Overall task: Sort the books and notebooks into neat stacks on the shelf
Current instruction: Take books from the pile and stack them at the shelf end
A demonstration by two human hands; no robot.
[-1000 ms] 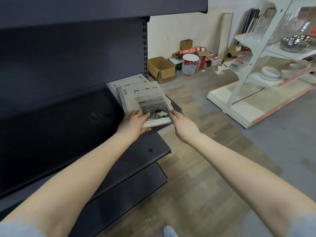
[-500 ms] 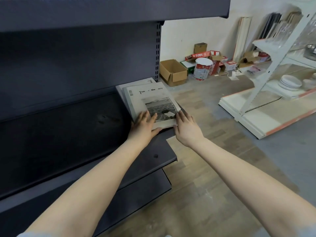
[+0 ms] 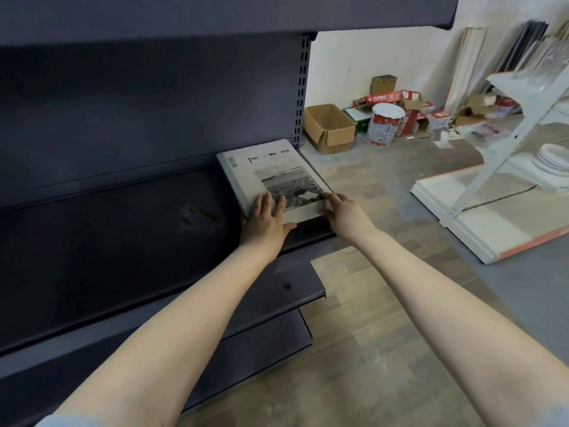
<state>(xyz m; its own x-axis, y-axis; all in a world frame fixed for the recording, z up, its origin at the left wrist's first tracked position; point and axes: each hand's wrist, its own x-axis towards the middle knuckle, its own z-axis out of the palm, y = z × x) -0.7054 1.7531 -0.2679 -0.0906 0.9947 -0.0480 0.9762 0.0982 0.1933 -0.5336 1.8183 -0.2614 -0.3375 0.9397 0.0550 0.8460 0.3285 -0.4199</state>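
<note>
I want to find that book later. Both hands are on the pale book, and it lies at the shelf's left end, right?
Not quite. The left hand and right hand are on the pale book, but the head view shows it at the right end of the dark shelf.

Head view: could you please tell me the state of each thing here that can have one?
white book, closed, lying flat at the dark shelf's right end.
left hand, flat, pressing the book's near cover.
right hand, fingers straight, touching the book's near right edge.
cardboard box, open, upright on the floor.
plates, stacked on the white rack.
</note>
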